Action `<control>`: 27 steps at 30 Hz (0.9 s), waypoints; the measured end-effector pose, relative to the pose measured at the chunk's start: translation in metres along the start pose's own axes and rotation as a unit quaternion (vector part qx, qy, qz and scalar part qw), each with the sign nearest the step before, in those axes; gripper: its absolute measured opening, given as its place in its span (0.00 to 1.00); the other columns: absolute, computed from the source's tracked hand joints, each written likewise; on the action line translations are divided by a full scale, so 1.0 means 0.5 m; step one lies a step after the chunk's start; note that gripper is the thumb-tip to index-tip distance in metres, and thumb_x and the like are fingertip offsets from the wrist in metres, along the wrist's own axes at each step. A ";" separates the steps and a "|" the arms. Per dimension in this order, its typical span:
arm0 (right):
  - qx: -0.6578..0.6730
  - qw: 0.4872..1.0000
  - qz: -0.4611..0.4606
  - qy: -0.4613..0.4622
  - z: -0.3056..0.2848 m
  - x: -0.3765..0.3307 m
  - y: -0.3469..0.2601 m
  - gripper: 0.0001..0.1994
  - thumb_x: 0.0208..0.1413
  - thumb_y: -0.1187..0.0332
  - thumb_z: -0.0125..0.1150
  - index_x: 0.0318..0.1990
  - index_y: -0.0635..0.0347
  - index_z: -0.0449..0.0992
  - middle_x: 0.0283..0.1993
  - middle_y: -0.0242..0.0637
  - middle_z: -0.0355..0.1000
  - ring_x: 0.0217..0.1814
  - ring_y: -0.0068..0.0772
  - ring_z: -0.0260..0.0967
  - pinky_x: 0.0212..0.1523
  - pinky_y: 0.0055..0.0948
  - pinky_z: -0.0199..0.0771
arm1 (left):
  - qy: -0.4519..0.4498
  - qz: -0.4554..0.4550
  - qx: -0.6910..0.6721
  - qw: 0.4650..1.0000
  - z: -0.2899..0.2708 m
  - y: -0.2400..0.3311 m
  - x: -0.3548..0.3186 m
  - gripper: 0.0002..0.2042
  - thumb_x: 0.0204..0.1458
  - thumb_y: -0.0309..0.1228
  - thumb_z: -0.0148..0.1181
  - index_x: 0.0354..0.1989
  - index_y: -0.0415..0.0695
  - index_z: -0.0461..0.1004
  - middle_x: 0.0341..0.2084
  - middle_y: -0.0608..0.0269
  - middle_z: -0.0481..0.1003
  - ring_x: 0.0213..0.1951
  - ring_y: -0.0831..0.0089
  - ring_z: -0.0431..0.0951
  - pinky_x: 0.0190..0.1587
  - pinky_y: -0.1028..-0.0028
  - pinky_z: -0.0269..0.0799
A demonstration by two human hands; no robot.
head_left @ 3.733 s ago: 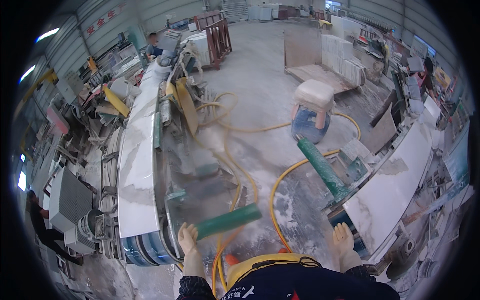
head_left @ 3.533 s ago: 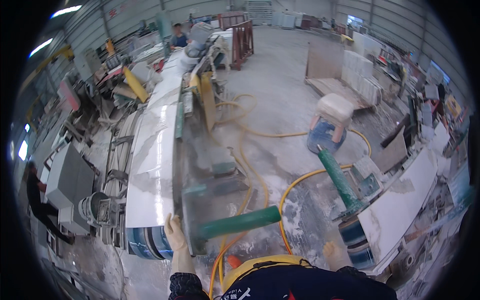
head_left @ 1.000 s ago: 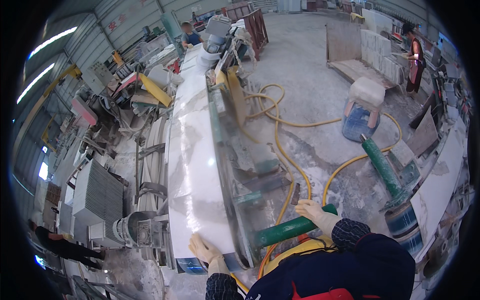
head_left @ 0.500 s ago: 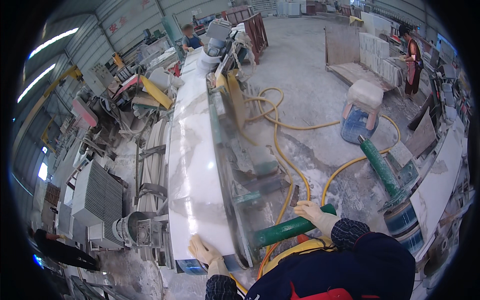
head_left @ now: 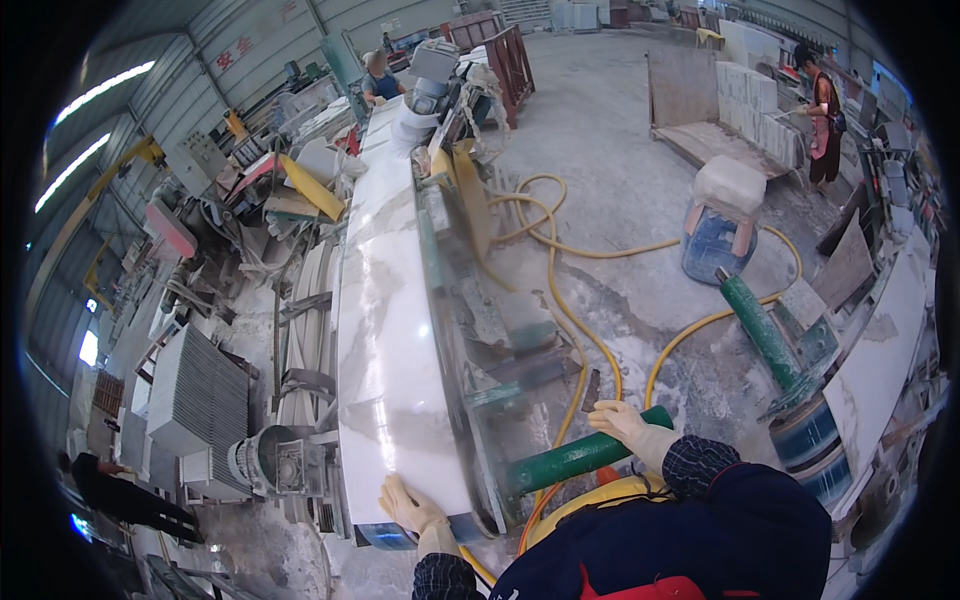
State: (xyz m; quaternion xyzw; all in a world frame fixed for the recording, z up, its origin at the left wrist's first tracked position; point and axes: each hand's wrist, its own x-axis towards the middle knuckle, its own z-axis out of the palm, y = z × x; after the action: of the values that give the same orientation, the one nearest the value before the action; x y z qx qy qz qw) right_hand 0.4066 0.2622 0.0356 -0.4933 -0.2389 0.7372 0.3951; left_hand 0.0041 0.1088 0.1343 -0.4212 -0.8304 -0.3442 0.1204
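A long white stone slab (head_left: 385, 340) with grey veining stretches away from me on a narrow conveyor, its near end close to the blue-banded roller (head_left: 385, 535). Upon that near end rests my left hand (head_left: 408, 503), in a cream glove, fingers extended and lying on the surface. My right hand (head_left: 632, 430), gloved alike, lies over a green tube (head_left: 560, 463) that juts out from the conveyor's side. Its fingers are stretched across the top, not wrapped round the tube. At the far end, a grey motor-driven machine head (head_left: 430, 85) stands over the slab.
Yellow hoses (head_left: 550, 270) snake over the floor to the right, near a blue drum-shaped stool (head_left: 715, 245). A second green tube (head_left: 760, 330) stands beyond my right arm. Stacked slabs (head_left: 200, 400) and a motor (head_left: 280, 462) are at left. Co-workers stand at far end, right and left.
Both my hands stay almost where they were. The grey veining on the slab appears a little nearer to me. The person at the far end has shifted slightly.
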 end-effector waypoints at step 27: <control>0.018 0.999 -0.019 -0.020 -0.013 0.013 0.016 0.16 0.64 0.77 0.48 0.59 0.70 0.66 0.52 0.57 0.73 0.53 0.48 0.75 0.54 0.38 0.77 | 0.008 0.013 0.005 1.000 -0.021 -0.004 -0.022 0.12 0.60 0.29 0.44 0.43 0.35 0.73 0.42 0.47 0.74 0.47 0.48 0.69 0.58 0.57 0.59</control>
State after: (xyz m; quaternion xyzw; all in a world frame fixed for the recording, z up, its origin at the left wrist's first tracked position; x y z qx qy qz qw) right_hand 0.4083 0.2625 0.0235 -0.4668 -0.2430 0.7434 0.4128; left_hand 0.0083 0.0940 0.1354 -0.4285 -0.8256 -0.3418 0.1339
